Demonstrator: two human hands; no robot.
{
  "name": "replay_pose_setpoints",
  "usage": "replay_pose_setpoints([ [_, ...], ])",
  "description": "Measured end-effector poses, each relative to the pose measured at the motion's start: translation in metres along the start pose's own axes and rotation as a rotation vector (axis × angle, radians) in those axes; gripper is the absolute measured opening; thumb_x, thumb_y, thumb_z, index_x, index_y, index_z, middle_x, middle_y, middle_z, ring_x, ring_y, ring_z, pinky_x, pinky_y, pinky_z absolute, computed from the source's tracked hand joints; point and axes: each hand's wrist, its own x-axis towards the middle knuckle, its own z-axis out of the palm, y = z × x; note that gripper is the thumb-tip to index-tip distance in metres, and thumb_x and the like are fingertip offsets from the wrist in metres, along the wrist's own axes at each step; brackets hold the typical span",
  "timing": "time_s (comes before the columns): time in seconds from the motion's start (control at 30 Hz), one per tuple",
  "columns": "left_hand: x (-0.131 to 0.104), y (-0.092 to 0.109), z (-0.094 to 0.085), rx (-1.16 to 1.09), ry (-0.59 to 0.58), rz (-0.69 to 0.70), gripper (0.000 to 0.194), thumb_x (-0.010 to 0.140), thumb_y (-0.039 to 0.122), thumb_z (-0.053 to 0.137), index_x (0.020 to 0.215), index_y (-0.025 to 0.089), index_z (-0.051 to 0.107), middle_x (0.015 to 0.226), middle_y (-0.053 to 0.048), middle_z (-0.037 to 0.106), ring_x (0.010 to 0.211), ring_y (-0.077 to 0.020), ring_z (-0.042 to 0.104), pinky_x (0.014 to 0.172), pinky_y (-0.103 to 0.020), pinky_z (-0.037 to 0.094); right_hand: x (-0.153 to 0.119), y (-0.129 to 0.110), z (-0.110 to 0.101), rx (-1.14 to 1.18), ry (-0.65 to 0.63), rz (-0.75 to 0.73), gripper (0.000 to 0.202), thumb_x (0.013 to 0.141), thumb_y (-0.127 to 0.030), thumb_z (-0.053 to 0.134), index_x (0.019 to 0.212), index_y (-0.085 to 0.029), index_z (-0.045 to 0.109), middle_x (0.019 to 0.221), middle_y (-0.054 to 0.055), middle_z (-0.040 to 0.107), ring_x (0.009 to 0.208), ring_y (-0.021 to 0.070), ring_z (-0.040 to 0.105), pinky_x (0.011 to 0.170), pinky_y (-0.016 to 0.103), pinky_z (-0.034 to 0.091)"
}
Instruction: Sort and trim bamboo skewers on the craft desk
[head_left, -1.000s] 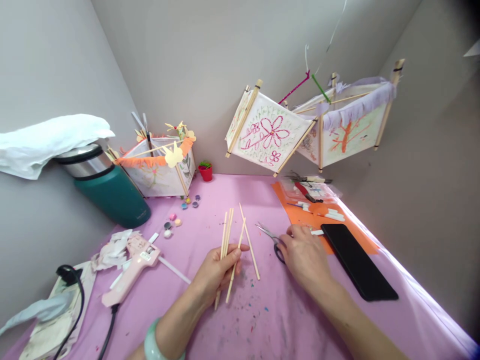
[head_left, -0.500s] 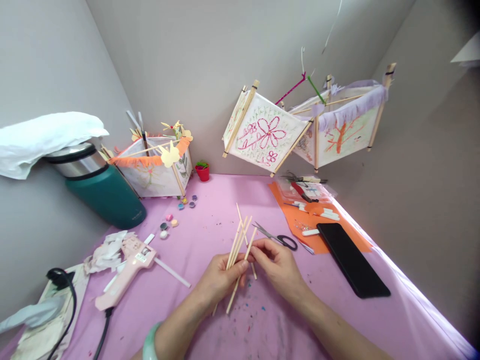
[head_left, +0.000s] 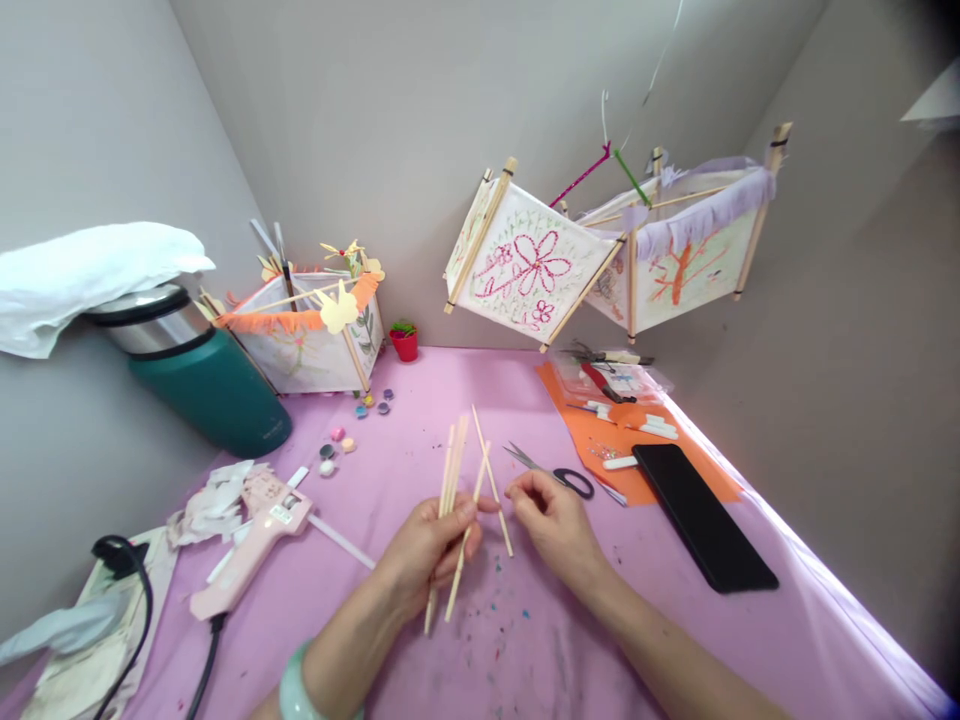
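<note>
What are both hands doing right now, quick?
Left hand: closed around several thin, pale wooden sticks.
Right hand: fingers curled, but I can't tell if they're pinching anything tiny.

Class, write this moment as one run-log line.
left hand: holds thin sticks | right hand: near scissors | loose stick: on purple cloth

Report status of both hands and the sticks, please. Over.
Left hand: grip closed on thin wooden sticks. Right hand: fingertips close together, no stick seen in grip. Loose stick between hands; scissors just beyond right hand.
</note>
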Motion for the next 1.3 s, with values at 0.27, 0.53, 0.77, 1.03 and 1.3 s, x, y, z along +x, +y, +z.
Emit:
replay_pose_setpoints([
  [0.27,0.004,0.006,-0.007,-0.031,0.281,0.070,0.029,0.081,0.039,0.055,0.094,0.013,0.061,0.047,0.006,0.045,0.037,-0.0040,0.032,0.035,-0.017,0.021,0.001,0.003,0.008,-0.626,-0.061,-0.428,0.017,0.086,-0.017,0.051,0.076,-0.019,0.065,0.074,0.003,0.059,0.074,0.0155,0.052,0.070,0.029,0.032],
  [0.53,0.005,0.003,-0.005,-0.009,0.294,0.091,0.028,0.080,0.037,0.055,0.093,0.012,0.060,0.047,0.005,0.046,0.038,-0.0052,0.032,0.037,-0.017,0.023,0.001,-0.013,0.022,-0.998,-0.259,-0.632,0.012,0.083,-0.011,0.053,0.075,-0.018,0.059,0.075,0.004,0.059,0.073,0.0180,0.050,0.070,0.034,0.025],
  [0.77,0.004,0.001,-0.006,0.007,0.330,0.097,0.028,0.079,0.037,0.055,0.092,0.013,0.060,0.048,0.006,0.045,0.039,-0.0047,0.030,0.037,-0.017,0.021,0.060,-0.017,0.003,-0.975,-0.182,-0.331,0.019,0.086,-0.020,0.044,0.084,-0.018,0.063,0.085,0.004,0.065,0.075,0.0158,0.057,0.068,0.029,0.031],
  [1.03,0.006,0.000,-0.006,0.017,0.321,0.086,0.031,0.078,0.040,0.054,0.092,0.014,0.059,0.048,0.006,0.044,0.039,-0.0045,0.029,0.038,-0.018,0.020,0.115,0.006,0.002,-1.101,-0.200,-0.233,0.031,0.088,-0.021,0.038,0.091,-0.018,0.068,0.096,0.010,0.068,0.087,0.0204,0.061,0.072,0.028,0.035],
  [1.3,0.006,0.001,-0.005,0.005,0.312,0.085,0.030,0.077,0.040,0.055,0.091,0.014,0.060,0.049,0.006,0.044,0.039,-0.0045,0.030,0.037,-0.018,0.021,0.115,0.006,0.006,-1.139,-0.327,-0.313,0.032,0.088,-0.021,0.039,0.083,-0.017,0.070,0.088,0.010,0.069,0.083,0.0211,0.062,0.080,0.032,0.033],
])
